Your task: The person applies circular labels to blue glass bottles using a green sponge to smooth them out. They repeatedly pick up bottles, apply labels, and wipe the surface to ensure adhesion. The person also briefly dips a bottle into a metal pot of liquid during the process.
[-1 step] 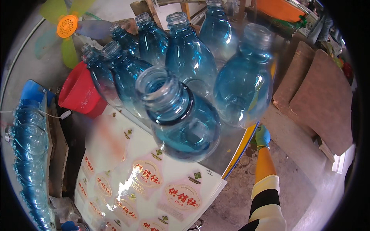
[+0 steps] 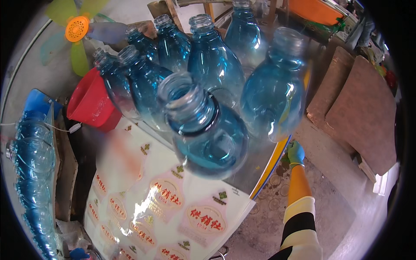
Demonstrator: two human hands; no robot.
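Observation:
My right hand [image 2: 296, 152], in a teal glove below an orange cuff and a striped sleeve, is at the right, low beside the yellow-and-blue table edge [image 2: 272, 167]. Its fingers look curled in, and what they hold, if anything, is too small and dark to tell. My left hand is out of sight. Left of the glove, clear blue open-necked glass bottles stand grouped on the table: a large one in front [image 2: 210, 143], one at the right [image 2: 273, 97], and several behind [image 2: 214, 60]. Before them lies a sheet of printed labels [image 2: 242, 212], red on white.
A red bucket [image 2: 93, 104] stands left of the bottles, below a fan [image 2: 77, 29] with green and blue blades. A row of blue bottles in film [image 2: 37, 173] lines the left rim. Brown cardboard pieces [image 2: 364, 117] lean at the right; an orange basin [image 2: 316, 11] is behind.
The whole picture has shifted very slightly, the front bottle a little to the right. My right hand stays beside the table edge, and no object has visibly been moved.

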